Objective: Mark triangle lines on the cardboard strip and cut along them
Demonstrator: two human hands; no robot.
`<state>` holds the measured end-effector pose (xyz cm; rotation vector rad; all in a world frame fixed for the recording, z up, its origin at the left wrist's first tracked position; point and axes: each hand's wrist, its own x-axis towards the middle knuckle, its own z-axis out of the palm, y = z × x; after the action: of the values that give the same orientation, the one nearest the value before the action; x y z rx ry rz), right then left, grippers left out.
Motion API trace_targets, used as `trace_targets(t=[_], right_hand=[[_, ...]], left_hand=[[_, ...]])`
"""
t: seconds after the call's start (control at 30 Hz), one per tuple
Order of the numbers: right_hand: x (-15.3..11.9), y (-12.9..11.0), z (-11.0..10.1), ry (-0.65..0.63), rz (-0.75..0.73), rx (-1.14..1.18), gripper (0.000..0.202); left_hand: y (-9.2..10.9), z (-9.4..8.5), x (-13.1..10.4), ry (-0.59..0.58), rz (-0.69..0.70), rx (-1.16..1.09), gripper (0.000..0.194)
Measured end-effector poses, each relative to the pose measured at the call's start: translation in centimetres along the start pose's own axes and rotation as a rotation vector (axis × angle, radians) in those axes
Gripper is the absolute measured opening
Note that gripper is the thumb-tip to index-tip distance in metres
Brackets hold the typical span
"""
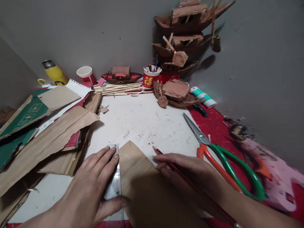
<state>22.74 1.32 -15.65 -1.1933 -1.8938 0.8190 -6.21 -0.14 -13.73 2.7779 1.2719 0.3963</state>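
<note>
A piece of brown cardboard (140, 177) with a pointed top lies on the white board at the front centre. Along its left edge runs a clear ruler (115, 182). My left hand (95, 180) rests flat on the ruler, fingers stretched out and the thumb apart, its tip near the cardboard. In my right hand (182, 171) is a dark pencil (177, 169), pinched between thumb and fingers. Its tip points up and left, just past the cardboard's right slanting edge. Shadow darkens the lower part of the cardboard.
Cardboard scraps (54, 133) pile at the left. Large scissors (213, 148) lie open at the right. Thin sticks (121, 88), a paper cup (151, 77) and a model boat (175, 91) stand behind, with stacked boats (187, 15) and a yellow bottle (55, 73) near the wall.
</note>
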Motion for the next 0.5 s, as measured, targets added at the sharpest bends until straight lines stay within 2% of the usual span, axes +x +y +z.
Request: trace_targets(t=[0.17, 0.3, 0.37, 0.5], right_hand=[[0.0, -0.1, -0.1, 0.012, 0.015, 0.025, 0.02], [-0.2, -0.1, -0.2, -0.033, 0.044, 0.041, 0.02], [-0.3, -0.1, -0.2, -0.034, 0.059, 0.047, 0.021], [-0.3, 0.0, -0.1, -0.002, 0.047, 0.057, 0.021]], left_hand=[[0.1, -1.5, 0.1, -0.066, 0.013, 0.026, 0.064], [0.0, -2.8, 0.1, -0.141, 0.043, 0.079, 0.068], [0.0, -2.8, 0.1, -0.154, 0.032, 0.094, 0.07], [-0.3, -1.8, -0.3, -0.107, -0.007, 0.067, 0.07]])
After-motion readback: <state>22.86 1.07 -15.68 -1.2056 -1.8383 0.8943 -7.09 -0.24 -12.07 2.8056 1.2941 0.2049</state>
